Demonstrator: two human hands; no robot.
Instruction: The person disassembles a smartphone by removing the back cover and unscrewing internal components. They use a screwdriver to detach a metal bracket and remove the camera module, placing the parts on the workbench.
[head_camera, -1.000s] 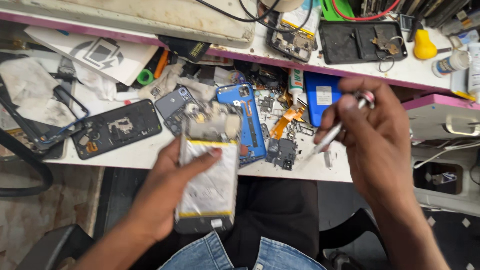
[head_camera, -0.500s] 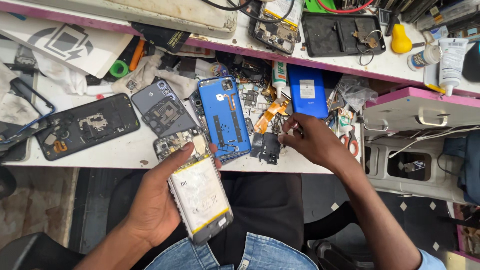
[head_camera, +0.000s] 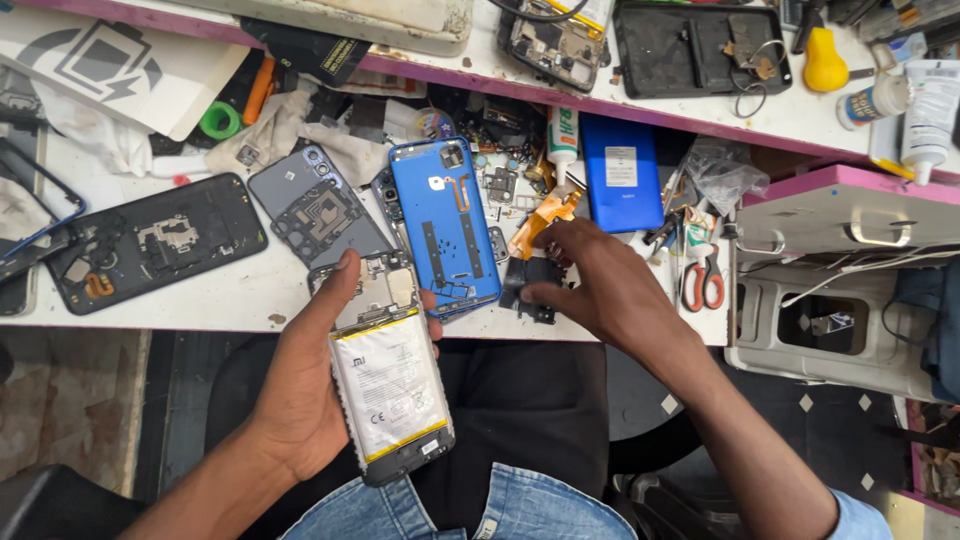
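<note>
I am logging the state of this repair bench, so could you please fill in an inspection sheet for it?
Surface: white bench top, crowded, with a pink-edged shelf behind.
Job's things: opened phone, battery exposed, held over the lap; small black part at the bench edge.
Clutter: blue back cover, blue phone, black phone frame, grey back cover, red-handled scissors, yellow bulb.
Grippers: left hand grips the opened phone; right hand rests its fingers on the small black part.
Cables: white cables over the drawer unit.
Surroundings: patterned floor.
</note>
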